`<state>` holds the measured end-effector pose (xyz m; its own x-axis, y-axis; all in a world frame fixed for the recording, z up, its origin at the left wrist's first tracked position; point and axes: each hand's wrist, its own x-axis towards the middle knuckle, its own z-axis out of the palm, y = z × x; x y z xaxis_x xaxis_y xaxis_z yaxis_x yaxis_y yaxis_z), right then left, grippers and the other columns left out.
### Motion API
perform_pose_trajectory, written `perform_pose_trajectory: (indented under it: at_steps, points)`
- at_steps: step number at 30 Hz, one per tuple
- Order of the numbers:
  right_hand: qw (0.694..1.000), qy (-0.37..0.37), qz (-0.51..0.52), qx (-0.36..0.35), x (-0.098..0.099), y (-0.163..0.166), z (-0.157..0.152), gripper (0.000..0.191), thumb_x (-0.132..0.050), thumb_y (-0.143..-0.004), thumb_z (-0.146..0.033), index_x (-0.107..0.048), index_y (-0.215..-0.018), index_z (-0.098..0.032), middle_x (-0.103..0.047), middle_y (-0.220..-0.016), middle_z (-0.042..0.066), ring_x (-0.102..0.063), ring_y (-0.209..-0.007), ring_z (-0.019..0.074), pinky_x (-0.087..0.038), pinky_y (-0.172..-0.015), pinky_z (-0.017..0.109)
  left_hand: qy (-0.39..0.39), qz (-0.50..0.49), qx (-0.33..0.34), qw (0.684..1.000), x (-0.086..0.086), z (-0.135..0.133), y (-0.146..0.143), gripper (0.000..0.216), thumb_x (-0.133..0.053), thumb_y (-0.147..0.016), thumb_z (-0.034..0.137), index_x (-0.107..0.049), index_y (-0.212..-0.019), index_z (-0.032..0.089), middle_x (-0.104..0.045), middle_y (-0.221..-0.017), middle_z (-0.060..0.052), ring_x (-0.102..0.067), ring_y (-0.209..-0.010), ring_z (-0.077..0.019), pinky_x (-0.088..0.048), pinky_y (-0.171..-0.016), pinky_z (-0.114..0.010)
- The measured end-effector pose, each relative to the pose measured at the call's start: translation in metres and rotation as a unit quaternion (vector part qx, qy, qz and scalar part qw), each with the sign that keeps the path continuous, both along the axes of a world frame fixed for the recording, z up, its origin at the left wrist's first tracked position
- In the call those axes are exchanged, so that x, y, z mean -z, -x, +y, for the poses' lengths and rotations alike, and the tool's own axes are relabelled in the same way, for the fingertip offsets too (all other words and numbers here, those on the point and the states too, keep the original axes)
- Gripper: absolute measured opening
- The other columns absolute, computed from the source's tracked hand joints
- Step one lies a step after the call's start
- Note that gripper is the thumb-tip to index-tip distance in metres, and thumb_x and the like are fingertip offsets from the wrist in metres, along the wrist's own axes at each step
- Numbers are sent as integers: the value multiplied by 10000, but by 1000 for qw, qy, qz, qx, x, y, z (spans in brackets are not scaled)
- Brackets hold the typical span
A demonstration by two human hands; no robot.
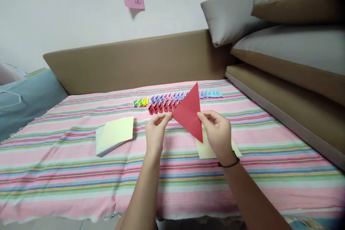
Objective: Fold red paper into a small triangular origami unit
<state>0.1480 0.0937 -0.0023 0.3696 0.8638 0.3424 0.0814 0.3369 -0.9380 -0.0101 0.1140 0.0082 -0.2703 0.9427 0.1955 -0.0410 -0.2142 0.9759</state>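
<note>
A red sheet of origami paper (188, 110), folded into a triangle, is held up above the striped cloth. My left hand (156, 129) pinches its left corner between thumb and finger. On the opposite side, my right hand (216, 129) grips the long edge near its middle, thumb in front. Below my right hand lies a pale yellow sheet (204, 148), partly covered by the hand and the red paper. Behind the triangle run rows of small folded paper pieces: red ones (161, 107), purple and pink ones (162, 98), and light blue ones (214, 93).
A stack of pale yellow paper (115, 134) lies to the left. Green and yellow folded pieces (140, 102) sit at the left end of the rows. Grey and brown cushions (291, 50) are piled on the right. A brown backrest (134, 64) stands behind the striped cloth (81, 172).
</note>
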Motion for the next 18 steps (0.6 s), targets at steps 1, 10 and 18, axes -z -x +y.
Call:
perform_pose_trajectory:
  at_steps: [1,10,18]
  points:
    - [997,-17,-70,31,-2,-2,-2,165,-589,-822,-338,-654,-771,-195,-692,-785,53,-635,-768,211,-478,-701,324,-54,72,-50,995,-3,-2,2,313,-739,-676,361,-698,-919,167,-699,-948,-103,-647,-885,-221,-476,-815,-339]
    - [858,-130,-488,88,-12,5,-11,247,-444,-880,-111,-583,-691,-188,-623,-666,45,-550,-700,194,-387,-645,295,-418,560,-62,712,-9,-18,-16,270,-488,-880,130,-637,-1048,281,-673,-1135,-32,-524,-1194,-215,-187,-1103,-425]
    - [828,-100,-548,60,-15,7,-13,231,-488,-866,-129,-572,-658,-185,-614,-651,31,-548,-679,180,-357,-602,284,-384,619,-17,685,-7,-15,-5,213,-429,-900,129,-619,-909,224,-703,-950,-40,-574,-1085,-202,-179,-1099,-442]
